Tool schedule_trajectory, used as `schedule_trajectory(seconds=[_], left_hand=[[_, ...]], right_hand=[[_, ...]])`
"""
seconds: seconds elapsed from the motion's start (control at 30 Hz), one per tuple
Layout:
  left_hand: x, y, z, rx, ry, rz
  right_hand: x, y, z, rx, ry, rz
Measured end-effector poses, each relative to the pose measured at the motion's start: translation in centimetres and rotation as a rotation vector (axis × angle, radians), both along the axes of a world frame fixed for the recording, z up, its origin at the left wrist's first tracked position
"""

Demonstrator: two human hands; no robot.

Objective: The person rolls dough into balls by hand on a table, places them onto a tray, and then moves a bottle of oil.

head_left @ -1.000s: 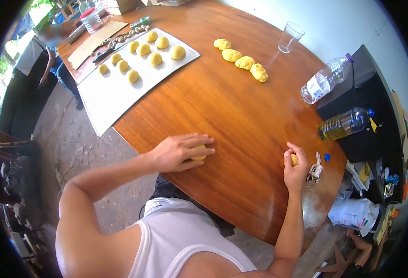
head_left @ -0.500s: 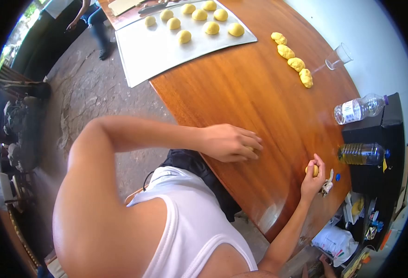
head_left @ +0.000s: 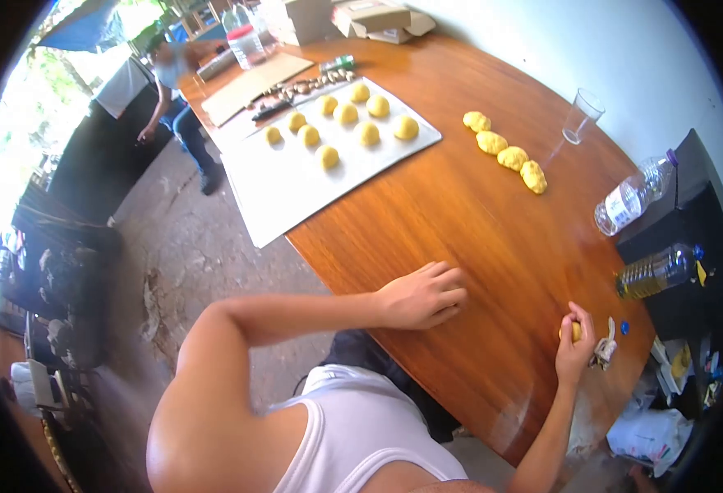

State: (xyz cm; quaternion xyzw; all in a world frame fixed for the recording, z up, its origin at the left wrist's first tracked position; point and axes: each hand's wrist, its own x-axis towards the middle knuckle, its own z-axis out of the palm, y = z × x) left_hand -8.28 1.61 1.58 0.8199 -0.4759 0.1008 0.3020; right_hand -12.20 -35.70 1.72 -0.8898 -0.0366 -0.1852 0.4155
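Observation:
Curved palm-down on the wooden tabletop, my left hand (head_left: 423,297) has its fingers bent over a dough ball that they now hide; a bit of its yellow showed a moment ago. Over toward the right side of the table, my right hand (head_left: 575,349) is closed around a small yellow dough ball (head_left: 576,331). Beyond my hands, several rough yellow dough pieces (head_left: 513,158) lie in a row. Several smooth round dough balls (head_left: 367,133) sit on a pale metal baking sheet (head_left: 267,205) at the table's far left.
A drinking glass (head_left: 583,117) stands near the wall. A clear plastic bottle (head_left: 624,205) and an oil bottle (head_left: 649,278) are at the right edge. A crumpled cloth (head_left: 605,349) and blue cap (head_left: 625,328) lie near my right hand. Another person (head_left: 182,115) is behind the table's far end.
The view has tilted up, bringing the boxes, board and jar at the far end into sight. My left hand has shifted over its dough ball, covering it. My right hand keeps its hold.

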Motion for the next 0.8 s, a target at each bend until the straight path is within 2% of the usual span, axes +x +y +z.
schedule_trajectory(seconds=[0.07, 0.17, 0.23, 0.3, 0.4, 0.53, 0.63, 0.73, 0.8], left_hand=[[-1.2, 3.0, 0.3, 0.043, -0.026, 0.173], [0.1, 4.0, 1.2, 0.125, 0.014, 0.251], [2.9, 1.6, 0.6, 0.012, -0.049, 0.185], [6.1, -1.9, 0.5, -0.002, 0.021, 0.056], [7.2, -7.3, 0.4, -0.059, 0.014, -0.096], [2.5, -4.9, 1.1, -0.002, 0.092, -0.179], [-1.9, 0.4, -0.5, 0.025, 0.014, 0.001], [-1.8, 3.9, -0.3, 0.088, 0.065, 0.142], [0.3, 3.9, 1.3, 0.134, 0.067, 0.222]], right_hand=[[0.1, -0.2, -0.2, -0.016, -0.016, 0.008], [0.6, -0.2, 0.0, -0.048, -0.011, 0.014], [0.5, 0.0, -0.1, -0.048, 0.010, 0.017], [0.6, -0.1, -0.2, -0.018, 0.014, 0.002], [0.2, 0.2, 0.1, 0.008, 0.017, -0.011], [0.0, 0.4, 0.3, -0.033, 0.009, -0.009], [0.1, 0.0, -0.1, 0.004, 0.031, -0.004], [0.3, -0.6, -0.6, -0.077, -0.044, 0.033], [0.5, 0.0, -0.1, -0.040, -0.022, 0.022]])
